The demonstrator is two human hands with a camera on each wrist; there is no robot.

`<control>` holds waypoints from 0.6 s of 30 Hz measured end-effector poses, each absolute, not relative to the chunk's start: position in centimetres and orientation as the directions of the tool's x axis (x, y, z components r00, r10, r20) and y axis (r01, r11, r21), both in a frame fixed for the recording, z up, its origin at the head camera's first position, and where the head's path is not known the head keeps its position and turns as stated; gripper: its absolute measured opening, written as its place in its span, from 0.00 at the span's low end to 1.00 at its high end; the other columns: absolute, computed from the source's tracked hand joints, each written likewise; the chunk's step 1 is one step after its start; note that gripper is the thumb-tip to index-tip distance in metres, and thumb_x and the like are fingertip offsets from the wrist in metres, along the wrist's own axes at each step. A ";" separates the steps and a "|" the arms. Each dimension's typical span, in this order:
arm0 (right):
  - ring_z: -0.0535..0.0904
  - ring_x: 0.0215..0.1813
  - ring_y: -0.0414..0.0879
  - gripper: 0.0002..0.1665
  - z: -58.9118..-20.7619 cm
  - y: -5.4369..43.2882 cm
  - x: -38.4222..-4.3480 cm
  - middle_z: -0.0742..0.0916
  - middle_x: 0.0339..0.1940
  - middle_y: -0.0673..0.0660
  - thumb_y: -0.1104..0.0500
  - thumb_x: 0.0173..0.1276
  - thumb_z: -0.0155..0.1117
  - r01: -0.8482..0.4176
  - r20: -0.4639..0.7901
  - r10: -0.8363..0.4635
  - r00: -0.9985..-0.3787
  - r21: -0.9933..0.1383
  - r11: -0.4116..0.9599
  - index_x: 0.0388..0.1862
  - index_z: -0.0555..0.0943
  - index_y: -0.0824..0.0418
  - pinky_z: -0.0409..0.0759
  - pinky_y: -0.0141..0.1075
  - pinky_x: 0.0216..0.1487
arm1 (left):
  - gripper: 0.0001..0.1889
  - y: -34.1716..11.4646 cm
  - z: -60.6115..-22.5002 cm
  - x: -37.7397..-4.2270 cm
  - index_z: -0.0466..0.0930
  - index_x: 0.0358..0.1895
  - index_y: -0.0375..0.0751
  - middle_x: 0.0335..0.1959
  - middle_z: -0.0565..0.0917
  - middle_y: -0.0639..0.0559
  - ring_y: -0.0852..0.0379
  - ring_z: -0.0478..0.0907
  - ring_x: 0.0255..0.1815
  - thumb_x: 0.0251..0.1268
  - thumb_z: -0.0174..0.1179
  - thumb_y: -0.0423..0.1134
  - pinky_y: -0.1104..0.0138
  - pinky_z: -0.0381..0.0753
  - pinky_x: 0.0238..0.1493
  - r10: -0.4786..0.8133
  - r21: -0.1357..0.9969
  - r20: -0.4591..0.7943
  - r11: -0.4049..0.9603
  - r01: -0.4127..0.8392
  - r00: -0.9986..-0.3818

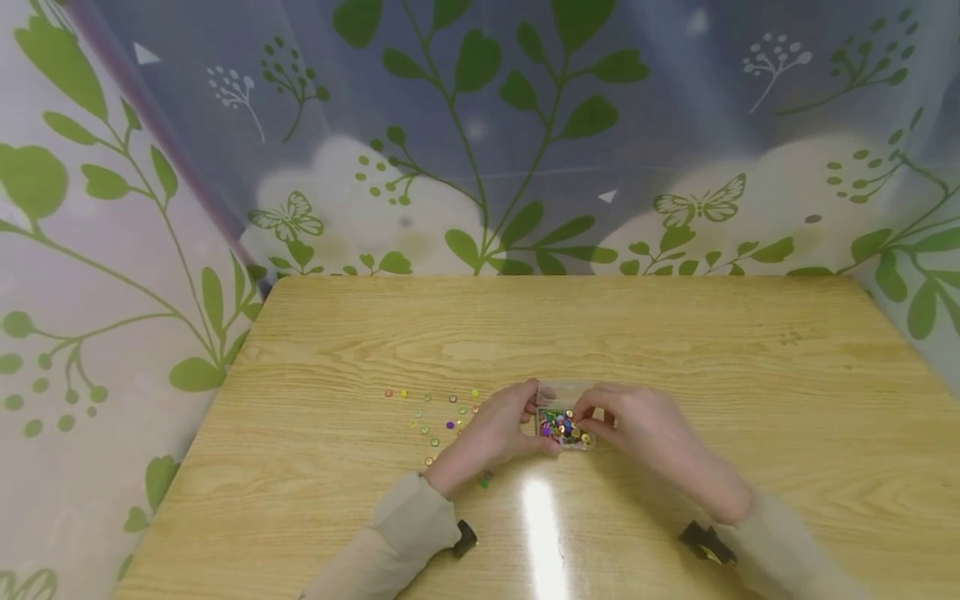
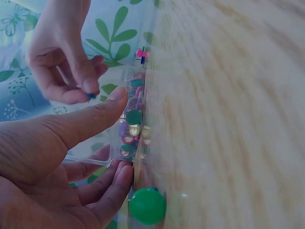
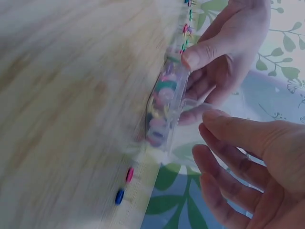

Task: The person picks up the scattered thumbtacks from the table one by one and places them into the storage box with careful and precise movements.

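A small clear plastic box [image 1: 566,446] full of colourful thumbtacks [image 1: 558,427] lies on the table, its clear lid [image 1: 562,390] raised at the far side. My left hand [image 1: 498,425] holds the box by its left end, thumb along the near side and fingers behind. Over the right part of the box is my right hand [image 1: 648,421]. In the left wrist view it pinches a small blue thumbtack [image 2: 90,96] between thumb and finger; the right wrist view does not show this tack clearly.
Loose thumbtacks [image 1: 450,425] lie scattered left of the box, some partly behind the left hand. A green tack [image 1: 485,482] lies nearer, by the left wrist. In the right wrist view, a pink tack [image 3: 129,174] and a blue tack [image 3: 119,196] lie on the wooden table [image 1: 712,333].
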State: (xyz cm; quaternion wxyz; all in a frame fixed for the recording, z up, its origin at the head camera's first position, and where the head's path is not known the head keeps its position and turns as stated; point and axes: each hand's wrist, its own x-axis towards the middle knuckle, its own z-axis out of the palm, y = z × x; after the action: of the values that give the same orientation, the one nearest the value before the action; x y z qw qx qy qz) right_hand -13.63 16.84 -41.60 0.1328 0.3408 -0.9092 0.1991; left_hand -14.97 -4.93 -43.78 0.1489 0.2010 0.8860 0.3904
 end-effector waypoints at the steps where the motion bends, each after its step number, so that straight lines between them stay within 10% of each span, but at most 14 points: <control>1: 0.78 0.24 0.33 0.12 -41.6 16.6 -13.7 0.89 0.28 0.45 0.62 0.54 0.80 -0.672 0.379 -0.565 -0.733 -0.278 0.686 0.33 0.86 0.51 0.71 0.22 0.22 | 0.33 -4.9 -43.8 -15.0 0.77 0.61 0.42 0.56 0.82 0.49 0.52 0.79 0.55 0.51 0.79 0.45 0.64 0.80 0.58 0.471 0.750 -0.108 0.616 0.239 -0.876; 18: 0.80 0.27 0.35 0.12 -41.3 19.8 -13.5 0.91 0.35 0.47 0.66 0.56 0.78 -0.583 0.381 -0.463 -0.800 -0.318 0.747 0.38 0.88 0.53 0.75 0.26 0.24 | 0.32 -4.9 -43.8 -15.0 0.77 0.60 0.42 0.56 0.82 0.49 0.51 0.79 0.55 0.51 0.79 0.46 0.64 0.80 0.58 0.467 0.753 -0.115 0.617 0.229 -0.877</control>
State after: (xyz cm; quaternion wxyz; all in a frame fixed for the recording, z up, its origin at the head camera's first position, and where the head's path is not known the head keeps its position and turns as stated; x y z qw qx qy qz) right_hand -13.49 19.79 -41.30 0.1403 0.2831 -0.9241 0.2148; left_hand -15.01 -4.88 -43.80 0.1518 0.1964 0.8861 0.3914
